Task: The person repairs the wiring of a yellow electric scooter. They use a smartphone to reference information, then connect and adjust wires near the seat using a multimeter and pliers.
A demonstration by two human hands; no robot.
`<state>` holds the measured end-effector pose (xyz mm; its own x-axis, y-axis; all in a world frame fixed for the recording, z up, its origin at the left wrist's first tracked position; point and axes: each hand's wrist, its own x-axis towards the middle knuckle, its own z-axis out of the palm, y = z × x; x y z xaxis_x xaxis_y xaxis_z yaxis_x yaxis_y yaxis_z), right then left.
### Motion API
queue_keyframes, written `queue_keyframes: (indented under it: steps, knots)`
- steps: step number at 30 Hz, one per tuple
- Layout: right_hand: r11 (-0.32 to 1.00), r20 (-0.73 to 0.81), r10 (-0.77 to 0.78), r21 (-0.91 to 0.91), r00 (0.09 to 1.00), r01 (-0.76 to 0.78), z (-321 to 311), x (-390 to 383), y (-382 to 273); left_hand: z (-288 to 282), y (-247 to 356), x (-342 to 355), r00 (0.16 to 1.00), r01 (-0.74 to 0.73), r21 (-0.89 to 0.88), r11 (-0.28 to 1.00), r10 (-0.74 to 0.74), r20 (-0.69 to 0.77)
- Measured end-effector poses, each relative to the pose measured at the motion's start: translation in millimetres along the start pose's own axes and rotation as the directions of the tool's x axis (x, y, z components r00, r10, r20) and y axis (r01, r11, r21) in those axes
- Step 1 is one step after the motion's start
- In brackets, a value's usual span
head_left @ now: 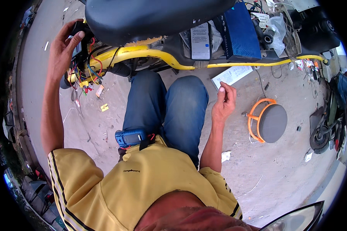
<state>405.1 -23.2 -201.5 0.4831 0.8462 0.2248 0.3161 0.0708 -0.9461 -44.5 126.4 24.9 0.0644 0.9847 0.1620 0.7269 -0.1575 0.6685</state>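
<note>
My yellow shirt (154,183) has dark-striped short sleeves (79,167) and small dark lettering (132,171) across the front; my blue jeans (142,106) look faded at the knees (188,90).

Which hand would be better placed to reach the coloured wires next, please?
Probably the left hand: it is close to the wires by the yellow frame, though it seems to hold a black part. The right hand is on the far side of the knees, nearer the white box.
</note>
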Motion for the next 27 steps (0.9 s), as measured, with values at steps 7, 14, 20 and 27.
queue_keyframes:
  steps: [7, 14, 20, 27]
  knots:
    - [0.978, 0.263, -0.153, -0.101, 0.953, 0.185, 26.8, -18.9, -74.0, -1.8, -2.6, -2.0, 0.996, -0.079, -0.051, 0.996, 0.081, 0.047]
    - [0.907, 0.392, -0.421, 0.189, 0.818, 0.376, 80.9, -25.6, -179.7, -9.2, 6.4, -7.8, 0.952, -0.302, 0.259, 0.917, 0.302, 0.042]
    - [0.818, 0.426, -0.571, 0.223, 0.702, 0.530, 178.2, 3.2, -253.8, -18.5, -2.1, 12.9, 0.976, -0.199, 0.084, 0.976, 0.190, 0.107]
    - [0.755, 0.427, -0.644, 0.217, 0.635, 0.619, 258.5, 10.5, -276.9, -24.9, -14.3, 17.0, 0.965, -0.253, 0.052, 0.966, 0.249, 0.078]
